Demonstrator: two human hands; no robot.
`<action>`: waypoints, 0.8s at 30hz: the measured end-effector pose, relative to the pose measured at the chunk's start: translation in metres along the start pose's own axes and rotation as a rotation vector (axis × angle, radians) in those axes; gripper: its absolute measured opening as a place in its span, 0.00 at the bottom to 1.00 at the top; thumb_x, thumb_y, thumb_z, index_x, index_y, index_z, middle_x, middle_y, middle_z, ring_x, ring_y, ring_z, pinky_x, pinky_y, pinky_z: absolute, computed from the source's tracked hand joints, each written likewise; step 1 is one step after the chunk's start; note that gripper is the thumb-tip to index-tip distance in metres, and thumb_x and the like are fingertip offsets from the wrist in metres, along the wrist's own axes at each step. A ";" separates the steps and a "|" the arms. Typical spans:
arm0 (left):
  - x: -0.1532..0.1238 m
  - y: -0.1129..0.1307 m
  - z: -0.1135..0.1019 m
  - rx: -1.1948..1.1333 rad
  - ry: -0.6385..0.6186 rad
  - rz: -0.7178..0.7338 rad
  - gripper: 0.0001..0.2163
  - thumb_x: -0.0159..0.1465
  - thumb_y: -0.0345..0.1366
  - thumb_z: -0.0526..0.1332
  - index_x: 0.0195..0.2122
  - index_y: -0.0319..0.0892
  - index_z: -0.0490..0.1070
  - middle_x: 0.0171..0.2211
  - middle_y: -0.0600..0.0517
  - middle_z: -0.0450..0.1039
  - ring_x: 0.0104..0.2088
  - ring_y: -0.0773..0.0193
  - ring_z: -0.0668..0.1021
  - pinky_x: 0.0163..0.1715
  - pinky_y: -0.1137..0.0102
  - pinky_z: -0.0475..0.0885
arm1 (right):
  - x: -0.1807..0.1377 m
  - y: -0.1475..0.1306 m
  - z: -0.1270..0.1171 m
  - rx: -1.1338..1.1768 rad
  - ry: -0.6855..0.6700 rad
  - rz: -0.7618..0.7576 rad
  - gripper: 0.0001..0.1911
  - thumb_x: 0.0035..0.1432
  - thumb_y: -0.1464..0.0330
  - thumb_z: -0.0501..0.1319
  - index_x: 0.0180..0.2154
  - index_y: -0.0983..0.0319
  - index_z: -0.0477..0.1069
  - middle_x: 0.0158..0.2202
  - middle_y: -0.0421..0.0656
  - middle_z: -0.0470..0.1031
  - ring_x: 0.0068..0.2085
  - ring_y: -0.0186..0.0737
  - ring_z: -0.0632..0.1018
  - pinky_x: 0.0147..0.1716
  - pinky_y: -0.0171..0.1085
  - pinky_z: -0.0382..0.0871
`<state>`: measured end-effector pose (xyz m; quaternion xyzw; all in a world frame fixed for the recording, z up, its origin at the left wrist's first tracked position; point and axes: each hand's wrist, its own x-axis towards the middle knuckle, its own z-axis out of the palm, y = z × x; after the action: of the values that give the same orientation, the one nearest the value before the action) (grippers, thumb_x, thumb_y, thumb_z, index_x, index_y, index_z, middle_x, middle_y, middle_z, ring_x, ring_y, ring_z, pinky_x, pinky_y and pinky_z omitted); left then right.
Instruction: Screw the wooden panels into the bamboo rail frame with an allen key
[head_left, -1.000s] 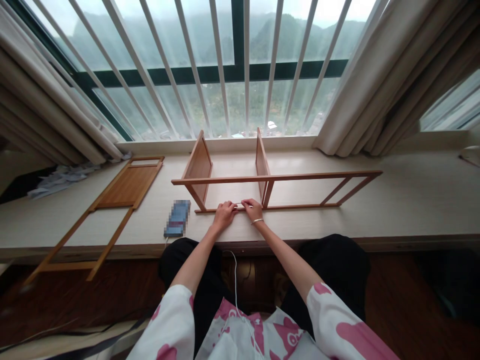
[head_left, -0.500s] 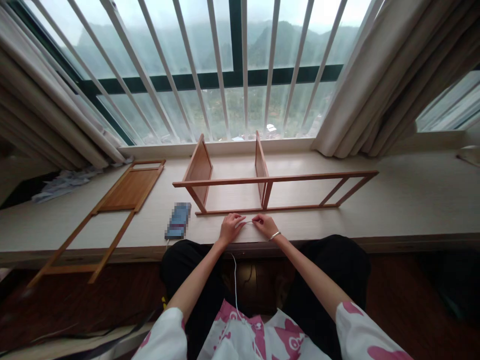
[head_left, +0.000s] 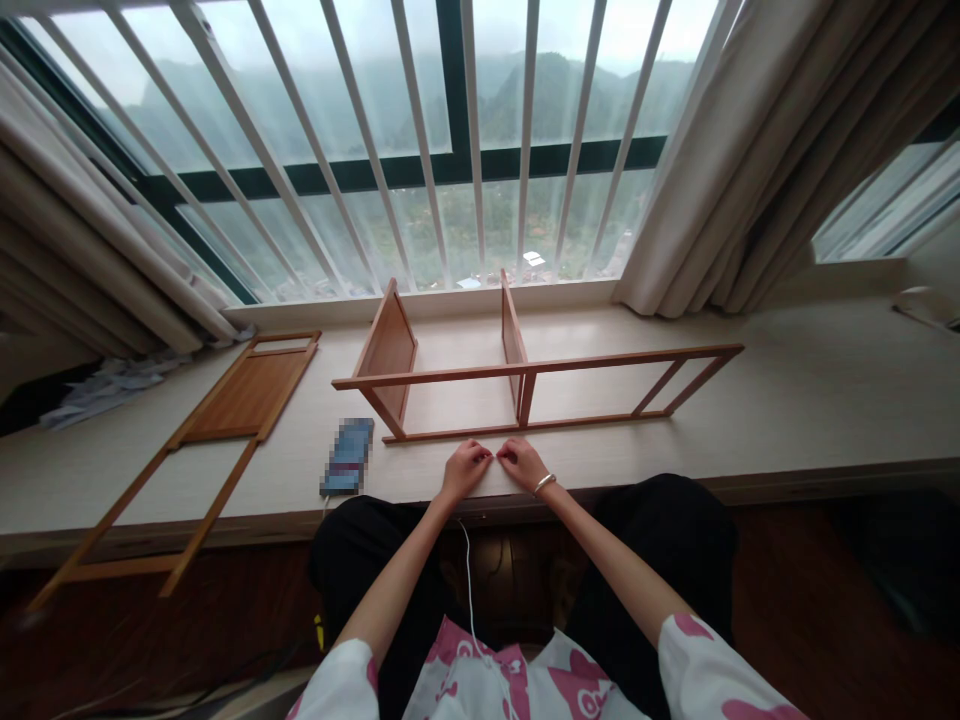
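Note:
My left hand [head_left: 468, 468] and my right hand [head_left: 524, 466] meet just above the front of the pale window ledge, their fingertips almost touching. Both are closed in a pinch; whatever lies between the fingers is too small to make out. A silver bangle [head_left: 544, 483] circles the right wrist. Right beyond the hands, a brown wooden frame [head_left: 592, 364] lies on its side, with two upright panels, one of them a side panel [head_left: 388, 338] at its left end. Neither hand grips the frame.
A flat wooden frame with a panel [head_left: 251, 392] lies at left, its legs overhanging the ledge [head_left: 817, 400]. A phone [head_left: 347, 457] rests near the front edge. A white cable [head_left: 470, 580] hangs before my lap. Curtains [head_left: 697, 170] flank the barred window.
The hands have drawn closer together, and the thin pale piece seen between them before is no longer discernible. The whole view has shifted slightly; the frames stay put.

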<state>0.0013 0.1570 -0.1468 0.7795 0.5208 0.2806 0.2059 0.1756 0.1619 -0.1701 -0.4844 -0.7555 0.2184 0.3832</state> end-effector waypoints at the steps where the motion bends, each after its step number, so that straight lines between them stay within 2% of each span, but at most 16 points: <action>1: 0.001 0.000 0.001 0.007 0.001 -0.007 0.10 0.59 0.39 0.53 0.31 0.43 0.71 0.31 0.53 0.66 0.31 0.70 0.69 0.32 0.74 0.64 | 0.000 0.000 0.000 -0.009 0.001 0.001 0.04 0.49 0.74 0.57 0.26 0.61 0.68 0.27 0.41 0.69 0.33 0.37 0.69 0.36 0.37 0.63; 11: 0.002 0.002 0.000 0.037 -0.014 -0.012 0.09 0.59 0.39 0.52 0.31 0.42 0.70 0.29 0.52 0.66 0.31 0.69 0.68 0.31 0.74 0.62 | -0.006 0.000 0.000 -0.104 0.092 0.063 0.03 0.48 0.74 0.57 0.26 0.61 0.67 0.28 0.41 0.66 0.34 0.38 0.67 0.37 0.37 0.62; 18: 0.001 0.005 -0.001 0.068 0.006 0.011 0.09 0.60 0.38 0.52 0.31 0.42 0.69 0.28 0.52 0.64 0.32 0.68 0.68 0.33 0.73 0.63 | -0.008 -0.006 -0.002 -0.169 0.079 0.098 0.02 0.50 0.70 0.58 0.28 0.61 0.68 0.28 0.41 0.66 0.33 0.38 0.67 0.36 0.37 0.61; 24: 0.000 0.005 -0.001 0.063 0.017 -0.010 0.09 0.59 0.38 0.52 0.31 0.42 0.69 0.29 0.52 0.64 0.31 0.69 0.68 0.32 0.73 0.63 | -0.013 -0.012 -0.007 -0.184 0.068 0.084 0.05 0.53 0.67 0.56 0.31 0.60 0.69 0.31 0.42 0.67 0.35 0.38 0.68 0.37 0.36 0.60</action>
<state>0.0037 0.1556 -0.1430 0.7805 0.5350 0.2696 0.1785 0.1773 0.1444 -0.1619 -0.5561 -0.7380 0.1472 0.3529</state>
